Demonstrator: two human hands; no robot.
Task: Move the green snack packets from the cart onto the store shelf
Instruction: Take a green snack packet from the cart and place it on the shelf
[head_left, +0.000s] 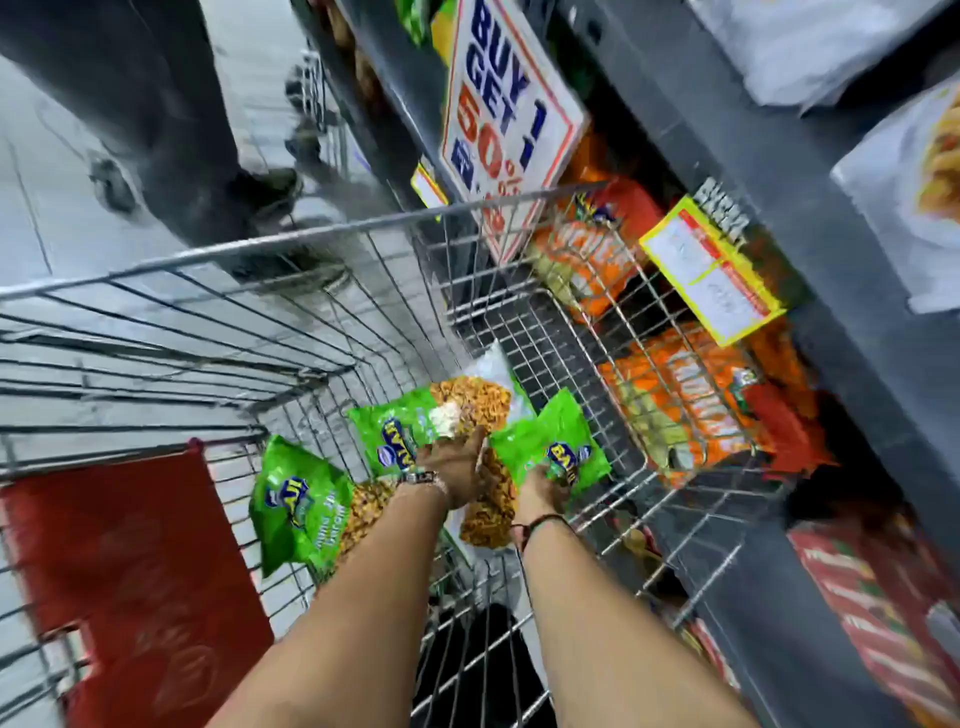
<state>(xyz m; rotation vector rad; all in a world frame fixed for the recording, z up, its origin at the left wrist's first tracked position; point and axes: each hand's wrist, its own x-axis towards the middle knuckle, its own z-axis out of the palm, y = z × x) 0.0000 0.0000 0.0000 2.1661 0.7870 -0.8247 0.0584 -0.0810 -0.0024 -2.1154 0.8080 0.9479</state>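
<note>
Both hands reach into the wire cart (311, 244). Left hand (457, 467) lies flat and open on a green packet (410, 426); right hand (545, 486) grips another green packet (550, 441). Third packet (296, 509) lies left, beside the red seat flap (124, 571). Orange packets (675, 395) fill the adjacent shelf (779, 218).

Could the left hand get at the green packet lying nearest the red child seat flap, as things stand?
Probably yes. That green packet lies uncovered in the cart beside the left forearm; the left hand is busy on another packet and would have to let go first.
</note>
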